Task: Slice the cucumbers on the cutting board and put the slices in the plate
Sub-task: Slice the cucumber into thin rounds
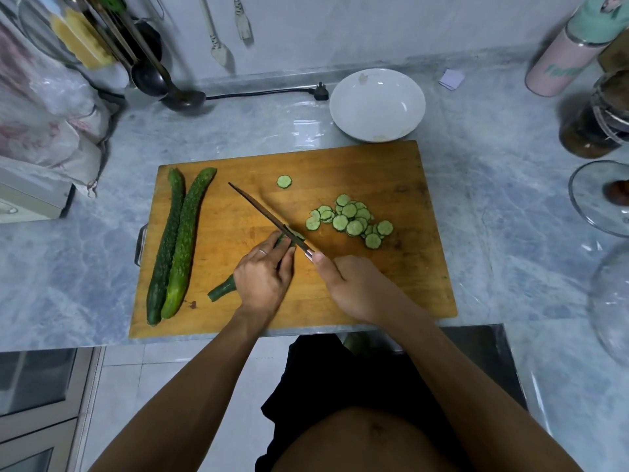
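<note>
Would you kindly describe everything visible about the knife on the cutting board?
The knife has a long, narrow, dark blade, apparently metal, with a pointed tip aimed up-left. It lies diagonally over the wooden cutting board. The right hand grips its mostly hidden handle. The blade meets the cucumber held by the left hand.

two whole cucumbers (173,243), slices (350,221), empty plate (377,105)

two cucumbers (173,243) left on board (391,172), slices (350,221) right, plate (377,104) behind
</note>
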A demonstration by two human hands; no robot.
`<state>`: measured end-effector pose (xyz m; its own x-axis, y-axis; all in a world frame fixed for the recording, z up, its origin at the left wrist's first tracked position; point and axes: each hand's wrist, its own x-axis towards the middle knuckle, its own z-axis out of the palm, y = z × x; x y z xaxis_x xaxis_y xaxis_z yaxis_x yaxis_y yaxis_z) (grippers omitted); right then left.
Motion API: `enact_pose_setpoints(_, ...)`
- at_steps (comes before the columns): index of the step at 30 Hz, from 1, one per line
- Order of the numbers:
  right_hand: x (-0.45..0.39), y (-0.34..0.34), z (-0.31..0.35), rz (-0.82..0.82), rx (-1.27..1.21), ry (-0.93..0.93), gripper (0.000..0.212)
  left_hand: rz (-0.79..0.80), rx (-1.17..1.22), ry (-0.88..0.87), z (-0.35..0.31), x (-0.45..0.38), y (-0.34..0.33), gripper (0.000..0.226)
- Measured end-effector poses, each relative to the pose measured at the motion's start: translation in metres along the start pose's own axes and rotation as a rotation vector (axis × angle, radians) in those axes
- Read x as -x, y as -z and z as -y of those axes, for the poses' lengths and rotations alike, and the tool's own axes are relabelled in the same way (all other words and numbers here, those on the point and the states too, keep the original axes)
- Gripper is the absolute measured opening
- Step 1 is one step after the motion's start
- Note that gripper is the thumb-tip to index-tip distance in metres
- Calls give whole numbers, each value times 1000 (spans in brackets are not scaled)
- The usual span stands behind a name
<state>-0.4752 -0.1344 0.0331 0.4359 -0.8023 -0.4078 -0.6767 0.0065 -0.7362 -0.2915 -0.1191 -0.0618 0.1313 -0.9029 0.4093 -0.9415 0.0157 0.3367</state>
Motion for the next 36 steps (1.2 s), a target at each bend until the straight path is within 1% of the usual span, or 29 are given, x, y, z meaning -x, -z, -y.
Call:
enact_pose_setpoints(6,5,-1,2,1,-13,25,63,31,21,15,4,1,-3,38)
enact_pose_setpoints(14,0,-3,4,-1,-13,-10,63,36,22,8,5,0,-2,39)
enact_pose_setpoints(20,-16,-6,3,22,-46,-80,64,-27,11,-23,4,1,-5,28)
enact_pose_setpoints(25,-24,-11,-2,22,-24,-102,63,-51,28,-5,4,2,-7,22)
enact_pose_setpoints(32,-21,-5,-2,-3,-72,-76,65,-10,29,18,4,2,-6,24)
enact_pose_setpoints(36,-14,0,-4,11,-101,-68,68,4,44,34,3,1,-5,23)
